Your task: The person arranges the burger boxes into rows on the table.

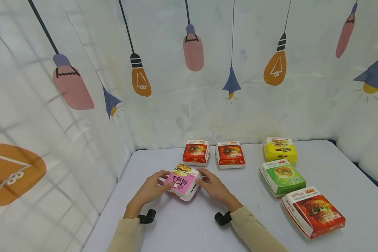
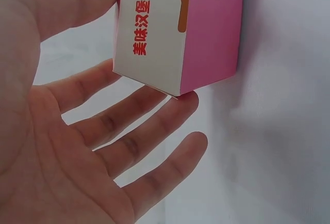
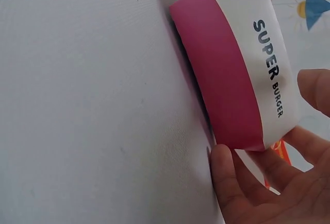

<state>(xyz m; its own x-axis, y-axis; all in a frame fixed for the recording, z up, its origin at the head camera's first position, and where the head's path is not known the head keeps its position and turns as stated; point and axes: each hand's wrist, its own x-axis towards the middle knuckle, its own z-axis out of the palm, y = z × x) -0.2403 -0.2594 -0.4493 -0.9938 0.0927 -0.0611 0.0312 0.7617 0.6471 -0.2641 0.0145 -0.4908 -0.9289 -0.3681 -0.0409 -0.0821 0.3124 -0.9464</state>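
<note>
In the head view, a pink box (image 1: 180,181) with white sides sits between both hands over the white table (image 1: 182,232), its top tipped toward the person. The left hand (image 1: 149,189) holds its left end with fingers parted; the right hand (image 1: 215,187) curves around the right end, thumb over the edge. Just behind stand two red boxes (image 1: 196,153), side by side with a narrow gap. Well to the right, a yellow box (image 1: 280,150), a green box (image 1: 282,176) and a larger-looking red-and-white box (image 1: 315,212) run in a slanting row toward the person. A pale cloth (image 1: 208,115) printed with hanging lamps rises behind the table.

In the left wrist view, the left hand is half open: its thumb presses one edge of the pink box and some fingertips meet the opposite lower edge, while the little finger stands free.

In the right wrist view, the pink box leans close to the table, "SUPER BURGER" on its white panel. The right hand's bent fingers grip its near end; whether the thumb touches is unclear.
</note>
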